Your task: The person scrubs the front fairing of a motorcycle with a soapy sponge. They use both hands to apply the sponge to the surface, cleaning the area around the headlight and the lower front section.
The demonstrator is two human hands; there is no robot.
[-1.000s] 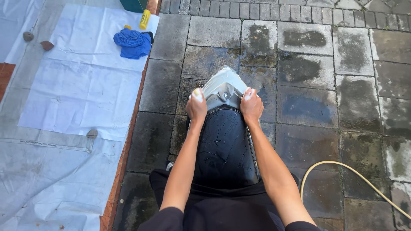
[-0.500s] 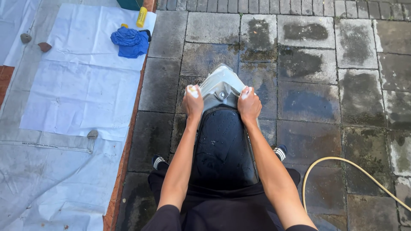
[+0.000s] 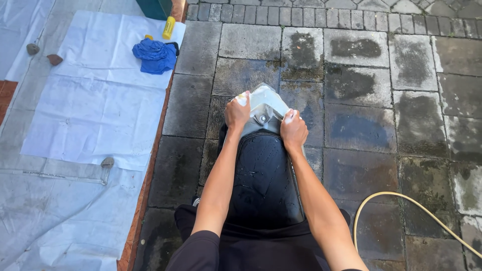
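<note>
A wet black scooter seat (image 3: 263, 175) runs away from me, ending in a silver-grey tail panel (image 3: 266, 100) over the paving. My left hand (image 3: 237, 113) presses a small pale sponge against the panel's left upper edge. My right hand (image 3: 293, 129) grips the panel's right side with foam or a pale sponge under the fingers. Both forearms stretch out along the seat. Dark trousers fill the bottom of the view.
A yellowish hose (image 3: 401, 211) curves over the wet grey paving stones (image 3: 381, 115) at the right. At the left, white sheets (image 3: 95, 110) lie on the ground, weighted by stones (image 3: 107, 162). A blue cloth (image 3: 154, 55) and a yellow bottle (image 3: 168, 27) rest on the far sheet.
My left hand has slid forward and up along the panel's left edge. My right hand stays on the right side. The view has shifted a little.
</note>
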